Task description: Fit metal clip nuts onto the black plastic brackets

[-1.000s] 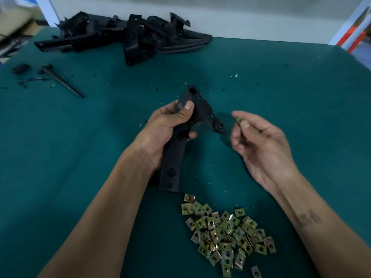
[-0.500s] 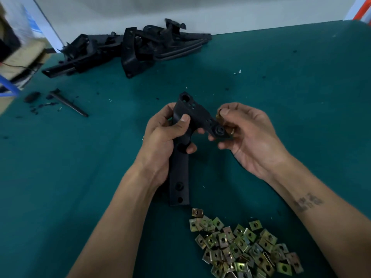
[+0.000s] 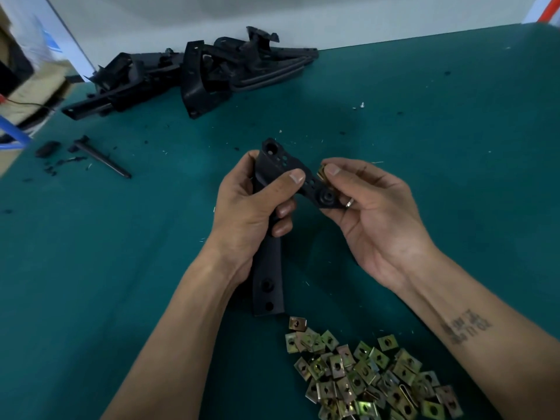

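Left hand (image 3: 245, 213) clamps bracket (image 3: 269, 268), long axis near-far; right hand (image 3: 368, 213) pinches clip nut (image 3: 321, 173) just right of the bracket's far-right tab edge.

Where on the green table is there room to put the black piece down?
The table is bare to the right of the right hand, and in the near left corner beside the left hand. It is crowded by the bracket pile at the back, the loose bits far left, and the clip nuts in front.

Head camera looks steeply down, close over table (image 3: 454, 147).
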`<state>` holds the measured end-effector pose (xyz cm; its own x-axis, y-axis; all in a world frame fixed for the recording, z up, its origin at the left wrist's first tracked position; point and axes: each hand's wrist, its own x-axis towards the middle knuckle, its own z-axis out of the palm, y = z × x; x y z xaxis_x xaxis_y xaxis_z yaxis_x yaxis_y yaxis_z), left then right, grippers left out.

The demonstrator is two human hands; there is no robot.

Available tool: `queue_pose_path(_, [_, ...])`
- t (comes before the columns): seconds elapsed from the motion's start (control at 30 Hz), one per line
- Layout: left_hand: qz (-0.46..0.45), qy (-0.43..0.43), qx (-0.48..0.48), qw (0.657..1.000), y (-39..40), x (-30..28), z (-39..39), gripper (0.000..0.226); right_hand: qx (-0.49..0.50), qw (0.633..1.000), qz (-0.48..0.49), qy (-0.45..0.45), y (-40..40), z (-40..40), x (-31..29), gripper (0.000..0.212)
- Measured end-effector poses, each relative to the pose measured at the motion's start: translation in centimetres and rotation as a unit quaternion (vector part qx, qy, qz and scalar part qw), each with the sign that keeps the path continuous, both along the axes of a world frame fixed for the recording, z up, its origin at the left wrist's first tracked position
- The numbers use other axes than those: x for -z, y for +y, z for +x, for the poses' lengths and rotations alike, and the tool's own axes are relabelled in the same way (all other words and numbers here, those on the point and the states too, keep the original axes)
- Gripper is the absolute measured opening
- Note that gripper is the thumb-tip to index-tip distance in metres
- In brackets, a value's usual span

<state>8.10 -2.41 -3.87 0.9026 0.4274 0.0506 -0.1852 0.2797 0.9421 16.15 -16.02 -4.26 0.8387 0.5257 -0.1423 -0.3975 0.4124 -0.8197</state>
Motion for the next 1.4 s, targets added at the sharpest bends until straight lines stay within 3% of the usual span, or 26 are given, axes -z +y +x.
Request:
queue_pose_path(0.5, [0.002, -0.007, 0.01, 1.0, -0.1, -0.3, 0.0, 0.027, 0.029, 1.0, -0.008, 0.003, 0.4, -1.2, -1.0, 0.017])
queue_pose_path(0.67, [-0.002, -0.009, 0.015, 1.0, -0.1, -0.3, -0.1, 0.026, 0.017, 0.997, -0.043, -0.056, 0.3, -0.9, -1.4, 0.021])
queue_pose_path(1.1, [0.007, -0.038, 0.044, 0.998, 0.0, 0.2, -0.4, 0.017, -0.176, 0.975, -0.069, -0.117, -2.0, 0.6, -2.5, 0.037])
queue_pose_path(1.27, [-0.009, -0.011, 0.065, 0.998, 0.3, 0.5, -0.2, 0.015, -0.163, 0.96, -0.189, -0.127, -3.4, 1.7, -2.3, 0.039])
queue_pose_path(1.4, [-0.009, 0.013, 0.108, 0.994, 0.5, 0.7, -0.2, 0.019, -0.176, 0.911, -0.271, -0.255, -6.1, 0.6, -1.4, 0.016])
